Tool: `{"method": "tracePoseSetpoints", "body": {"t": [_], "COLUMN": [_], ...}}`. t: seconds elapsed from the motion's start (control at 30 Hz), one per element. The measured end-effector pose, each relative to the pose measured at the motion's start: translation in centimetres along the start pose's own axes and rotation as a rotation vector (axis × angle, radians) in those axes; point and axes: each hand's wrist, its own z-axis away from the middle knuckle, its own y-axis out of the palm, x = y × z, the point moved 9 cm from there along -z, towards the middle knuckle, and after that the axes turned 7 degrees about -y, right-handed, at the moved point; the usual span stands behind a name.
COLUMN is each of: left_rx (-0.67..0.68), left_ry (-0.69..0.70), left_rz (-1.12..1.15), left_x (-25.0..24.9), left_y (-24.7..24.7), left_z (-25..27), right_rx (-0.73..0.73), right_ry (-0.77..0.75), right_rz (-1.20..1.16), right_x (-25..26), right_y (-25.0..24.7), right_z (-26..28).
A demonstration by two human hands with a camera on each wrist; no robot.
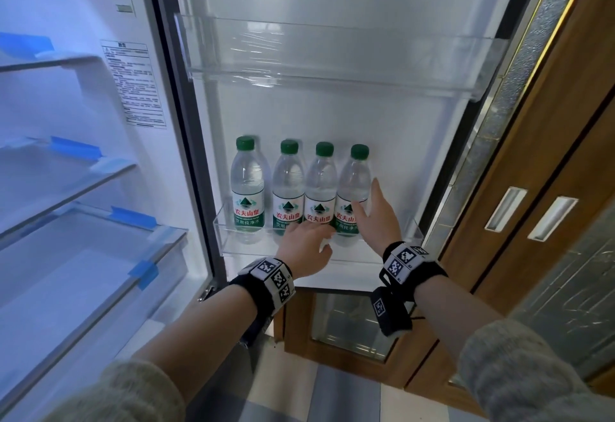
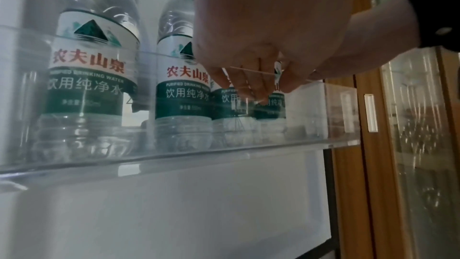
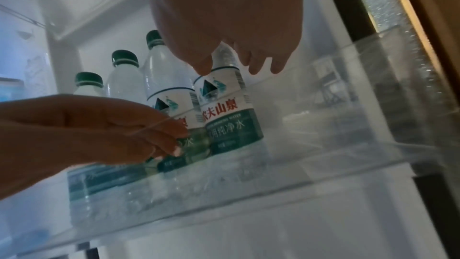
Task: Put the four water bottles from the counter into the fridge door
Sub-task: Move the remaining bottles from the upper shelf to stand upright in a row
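Several green-capped water bottles stand upright in a row in the clear lower door bin of the open fridge door. The leftmost bottle stands slightly apart from the others. My left hand reaches over the bin's front rim, its relaxed fingers touching the label of the third bottle. My right hand is spread, thumb up, just in front of the rightmost bottle. Its fingertips hang beside that bottle without closing round it. The bin is bare to the right of the row.
An upper clear door bin sits above the bottles. The fridge's glass shelves and a drawer with blue tape lie to the left. Wooden cabinet doors with glass panels stand close on the right, behind the fridge door.
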Motion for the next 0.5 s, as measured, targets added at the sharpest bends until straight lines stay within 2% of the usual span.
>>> {"method": "tracePoseSetpoints", "body": {"t": [0.3,0.4,0.5], "left_rx": [0.002,0.002,0.01], "left_ry": [-0.021,-0.031,-0.051], "left_rz": [0.003,0.008,0.023], "left_x": [0.4,0.7,0.8], "left_y": [-0.1,-0.1,-0.6], "left_z": [1.0,1.7,2.8], "right_rx": [-0.043,-0.114,-0.217], "right_ry": [0.085,0.079,0.008], "right_rz": [0.083,0.126,0.196], "right_x": [-1.8,-1.4,0.1], "right_y": [-0.9,-2.2,-4.2], "right_z": [4.6,6.0,7.3]}}
